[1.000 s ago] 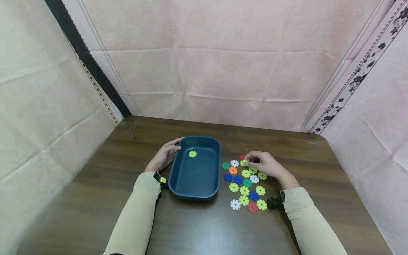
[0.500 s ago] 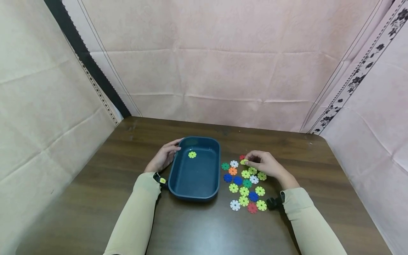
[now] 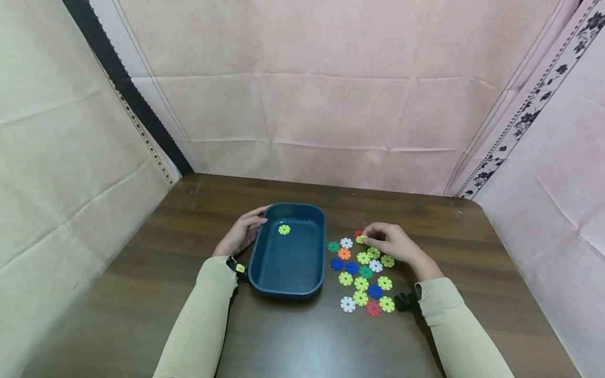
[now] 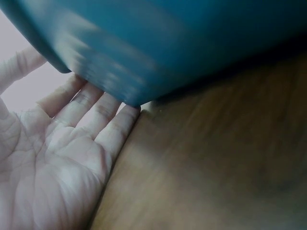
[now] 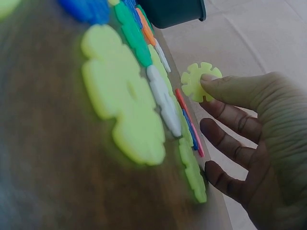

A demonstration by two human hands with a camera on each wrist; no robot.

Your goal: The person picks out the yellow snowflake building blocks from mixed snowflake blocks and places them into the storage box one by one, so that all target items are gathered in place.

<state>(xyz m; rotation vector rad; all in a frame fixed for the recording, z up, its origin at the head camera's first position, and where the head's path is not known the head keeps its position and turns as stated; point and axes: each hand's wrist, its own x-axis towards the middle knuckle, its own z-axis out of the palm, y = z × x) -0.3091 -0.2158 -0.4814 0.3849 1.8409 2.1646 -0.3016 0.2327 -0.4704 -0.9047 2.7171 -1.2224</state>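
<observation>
Since your right hand has that yellow disc pinched between thumb and finger near the red disc, keep the grip light and lift clear of the other discs; your left hand (fingers nearly straight against the tray) can just steady it.

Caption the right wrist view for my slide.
Right hand pinches a yellow disc near other discs on the table.
</observation>
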